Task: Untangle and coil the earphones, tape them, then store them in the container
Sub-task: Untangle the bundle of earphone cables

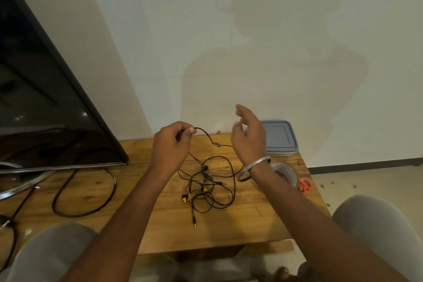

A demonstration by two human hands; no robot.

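Clerk: Grey-clad knees (52,254) are logged nearest, at the wooden table (251,220) edge. Hands?

Checker: Left hand (170,144): raised above the table, one strand of the earphones (206,188) pinched between thumb and fingertips. Right hand (248,135): raised beside it, fingers loosely spread, nothing seen grasped. A metal bangle (254,167) is worn at the wrist.

Clerk: Remaining stock?

Checker: Earphones: tangled, laid mid-table below both hands. Lidded container (280,137): set at the far right edge. Tape roll (286,173) and orange scissors (305,185): placed near it. Television (45,98): stood at left.
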